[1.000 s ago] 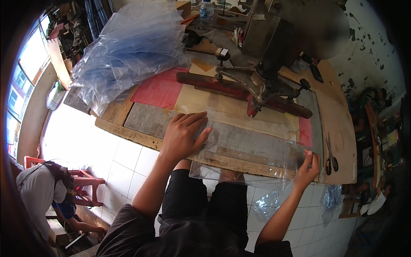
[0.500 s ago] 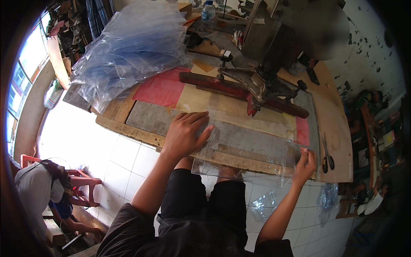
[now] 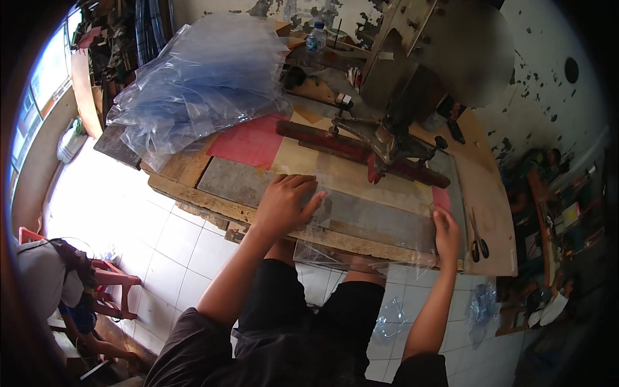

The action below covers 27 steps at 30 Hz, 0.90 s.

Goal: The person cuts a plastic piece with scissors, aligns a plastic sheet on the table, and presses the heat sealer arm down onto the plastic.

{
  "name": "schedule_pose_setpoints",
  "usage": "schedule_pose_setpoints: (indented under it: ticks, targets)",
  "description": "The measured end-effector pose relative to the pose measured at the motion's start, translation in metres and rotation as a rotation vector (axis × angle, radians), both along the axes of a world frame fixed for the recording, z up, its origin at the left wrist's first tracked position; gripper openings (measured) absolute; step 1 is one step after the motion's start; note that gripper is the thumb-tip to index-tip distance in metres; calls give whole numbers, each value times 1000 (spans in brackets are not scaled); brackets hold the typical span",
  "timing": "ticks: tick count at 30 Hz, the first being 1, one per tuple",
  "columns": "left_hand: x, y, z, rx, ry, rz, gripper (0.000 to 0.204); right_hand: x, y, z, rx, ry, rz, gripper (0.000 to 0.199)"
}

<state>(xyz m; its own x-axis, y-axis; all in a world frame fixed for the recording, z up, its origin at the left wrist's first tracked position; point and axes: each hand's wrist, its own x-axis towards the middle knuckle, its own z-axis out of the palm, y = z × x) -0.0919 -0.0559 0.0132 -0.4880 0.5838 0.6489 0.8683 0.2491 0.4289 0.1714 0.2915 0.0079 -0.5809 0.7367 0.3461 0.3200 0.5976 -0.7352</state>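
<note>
A transparent plastic sheet (image 3: 380,226) lies over the near part of the worktable, its front edge hanging past the wooden rim above my legs. My left hand (image 3: 288,201) rests palm down on its left part, fingers stretched out and thumb apart. At the sheet's right edge, my right hand (image 3: 446,235) has its fingers and thumb closed on the plastic. Just beyond the sheet is the machine's long red pressing bar (image 3: 361,155), raised over a yellowish covering (image 3: 303,155) with red pieces at both ends.
A tall pile of transparent plastic sheets (image 3: 200,84) covers the table's back left. Black-handled scissors (image 3: 477,242) lie right of my right hand. A water bottle (image 3: 315,40) stands at the back. Another person (image 3: 45,277) sits at the lower left by a red stool (image 3: 116,284).
My right hand has moved slightly left and away from me along the sheet's right edge, drawing that edge inward. My left hand stays flat on the plastic. The view has shifted a little.
</note>
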Motion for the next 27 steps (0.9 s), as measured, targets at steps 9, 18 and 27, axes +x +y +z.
schedule_pose_setpoints:
  ticks: [9, 18, 27]
  targets:
    - [-1, 0, -3, -29, -17, 14, 30, -45, 16, 9, -98, -144, 10, 31]
    - [3, 1, 0, -13, -117, 45, 38, 11, -19, -5, -338, 285, 117, 29]
    - [22, 15, 6, -6, -396, -86, 52, 40, -26, -29, -521, 738, 245, 24]
